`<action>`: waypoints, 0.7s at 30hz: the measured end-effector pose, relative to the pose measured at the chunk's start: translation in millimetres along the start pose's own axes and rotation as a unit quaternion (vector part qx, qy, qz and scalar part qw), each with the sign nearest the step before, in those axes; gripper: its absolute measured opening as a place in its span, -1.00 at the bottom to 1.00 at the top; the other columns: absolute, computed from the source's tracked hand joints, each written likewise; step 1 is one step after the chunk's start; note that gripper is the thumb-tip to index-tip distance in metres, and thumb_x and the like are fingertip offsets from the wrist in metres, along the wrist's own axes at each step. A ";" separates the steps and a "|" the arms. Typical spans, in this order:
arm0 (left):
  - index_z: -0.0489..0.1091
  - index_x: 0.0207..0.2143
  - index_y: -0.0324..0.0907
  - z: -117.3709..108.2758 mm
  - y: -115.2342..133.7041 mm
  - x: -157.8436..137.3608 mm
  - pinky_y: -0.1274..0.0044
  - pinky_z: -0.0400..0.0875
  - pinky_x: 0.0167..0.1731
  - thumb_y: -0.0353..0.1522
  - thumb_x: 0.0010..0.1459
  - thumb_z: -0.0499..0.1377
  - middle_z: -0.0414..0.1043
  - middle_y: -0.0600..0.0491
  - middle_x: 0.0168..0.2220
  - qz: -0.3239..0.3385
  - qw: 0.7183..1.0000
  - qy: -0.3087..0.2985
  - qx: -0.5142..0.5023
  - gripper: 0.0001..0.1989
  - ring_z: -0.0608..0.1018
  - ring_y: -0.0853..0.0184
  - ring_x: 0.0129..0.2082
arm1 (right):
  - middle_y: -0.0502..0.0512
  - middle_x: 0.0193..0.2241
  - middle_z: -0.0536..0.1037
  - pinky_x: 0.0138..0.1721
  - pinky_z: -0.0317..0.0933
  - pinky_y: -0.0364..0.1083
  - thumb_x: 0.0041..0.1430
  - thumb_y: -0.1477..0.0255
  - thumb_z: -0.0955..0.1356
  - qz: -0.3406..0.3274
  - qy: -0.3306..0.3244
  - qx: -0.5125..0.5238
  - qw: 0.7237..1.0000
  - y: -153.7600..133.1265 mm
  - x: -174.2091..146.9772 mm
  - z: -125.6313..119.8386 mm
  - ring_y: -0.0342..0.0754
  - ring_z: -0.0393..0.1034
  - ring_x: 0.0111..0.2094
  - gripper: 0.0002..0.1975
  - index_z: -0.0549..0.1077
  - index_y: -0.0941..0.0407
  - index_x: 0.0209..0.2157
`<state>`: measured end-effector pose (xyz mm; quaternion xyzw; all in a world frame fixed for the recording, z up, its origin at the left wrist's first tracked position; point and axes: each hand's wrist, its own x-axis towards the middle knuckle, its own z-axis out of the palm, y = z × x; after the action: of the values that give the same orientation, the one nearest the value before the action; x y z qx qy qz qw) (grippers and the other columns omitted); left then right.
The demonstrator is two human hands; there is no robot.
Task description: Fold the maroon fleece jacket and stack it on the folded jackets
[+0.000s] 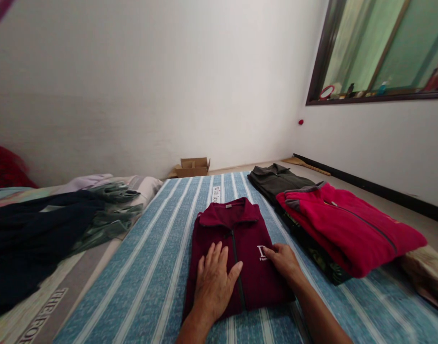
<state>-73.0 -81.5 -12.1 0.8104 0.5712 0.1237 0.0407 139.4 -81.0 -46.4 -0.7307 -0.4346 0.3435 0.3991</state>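
Observation:
A maroon zip-front jacket (253, 282), folded into a rectangle with its collar away from me, lies on the blue striped bed cover. My left hand (215, 282) rests flat on its front, left of the dark zipper, fingers spread. At the jacket's right side, my right hand (283, 260) has its thumb on top beside the white printed logo (262, 252). Its other fingers bend around the side edge and are partly hidden, so the hand looks closed on the fabric.
To the right lie a folded bright pink fleece jacket (348, 229) and a dark grey garment (279, 177). Dark navy clothing (36, 234) spreads over the bedding at left. A cardboard box (193, 167) stands by the wall beyond the striped cover (133, 267).

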 end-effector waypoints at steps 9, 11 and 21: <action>0.21 0.13 -0.25 3.0 -2.3 -0.4 0.21 0.04 0.15 -0.08 0.22 -0.13 0.12 -0.11 0.21 0.013 1.000 0.021 -0.014 -0.43 0.09 0.17 0.24 | 0.05 -0.63 0.44 -0.58 -0.04 -0.17 0.04 0.24 0.31 -0.040 0.020 -0.077 0.996 0.6 -3.2 -0.1 -0.09 0.31 -0.55 -0.70 0.41 0.16 -0.60; 0.22 0.12 -0.25 3.3 -2.7 0.3 0.22 0.05 0.15 -0.08 0.23 -0.15 0.13 -0.11 0.21 0.018 0.999 0.024 -0.015 -0.43 0.10 0.17 0.24 | 0.06 -0.61 0.45 -0.56 -0.04 -0.16 0.04 0.22 0.30 -0.042 0.026 -0.092 0.995 -1.7 -4.5 -1.9 -0.09 0.30 -0.54 -0.69 0.43 0.16 -0.59; 0.27 0.06 -0.27 7.1 -4.3 10.6 0.20 0.12 0.10 -0.05 0.21 -0.18 0.23 -0.16 0.14 0.061 0.996 0.069 -0.019 -0.40 0.19 0.12 0.19 | 0.13 -0.47 0.52 -0.43 0.05 -0.16 0.14 0.23 0.25 -0.012 0.044 -0.156 0.987 -16.0 -9.0 -9.6 -0.06 0.35 -0.42 -0.65 0.51 0.20 -0.43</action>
<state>-71.8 -69.6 -18.3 0.8327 0.5193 0.1921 0.0092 138.4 -87.0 -26.6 -0.7930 -0.4737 0.2341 0.3031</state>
